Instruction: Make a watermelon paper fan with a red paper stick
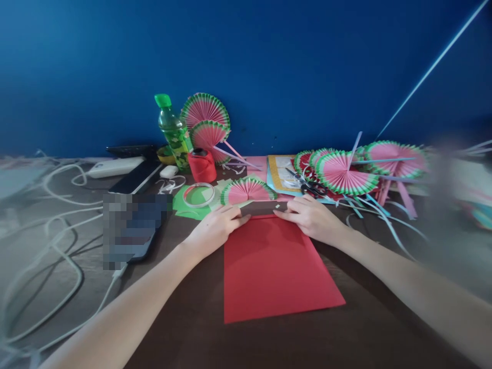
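Observation:
A sheet of red paper (279, 271) lies on the dark table in front of me, with a narrow fold along its far edge. My left hand (221, 225) pinches the left end of that fold between thumb and fingers. At the right end, my right hand (307, 216) grips the same edge in the same way. Just beyond the hands sits a pleated pink and green paper fan (249, 190). Black scissors (313, 189) lie past my right hand, and a roll of tape (199, 196) rests beyond my left.
A green bottle (175, 130) and a red roll (202, 166) stand by the blue wall. Several watermelon-like paper fans (348, 174) pile up at the right with loose strips. On the left are a phone (144, 225), a white power bank (117, 167) and looping white cables (79, 277).

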